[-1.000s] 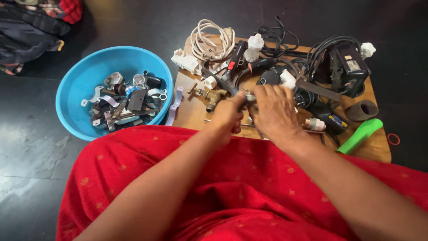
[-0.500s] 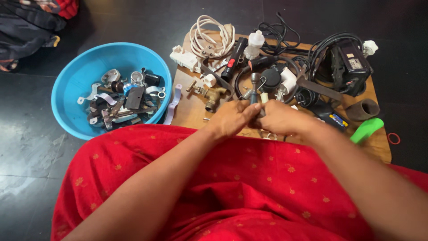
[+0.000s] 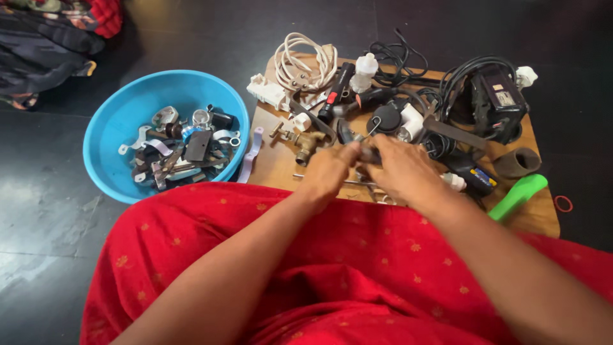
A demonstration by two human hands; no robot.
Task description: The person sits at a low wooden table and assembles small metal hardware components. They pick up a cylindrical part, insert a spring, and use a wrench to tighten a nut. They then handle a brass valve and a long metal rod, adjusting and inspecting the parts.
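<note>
both hands meet over the cluttered wooden desk (image 3: 274, 167)
left hand (image 3: 329, 171) and right hand (image 3: 402, 169) fingers pinch closed on a small dark metal part (image 3: 368, 153) held between them.

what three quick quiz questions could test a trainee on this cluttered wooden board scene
1. True or false: the round blue plastic basin of metal parts sits on the wooden board.
2. Which lies nearest the left hand? A) brass tap B) green plastic handle C) red rubber band
3. What do both hands meet around?

Key
1. False: it stands on the dark floor beside the board.
2. A
3. A small dark metal piece, gripped between left hand and right hand; its kind is unclear.
</note>
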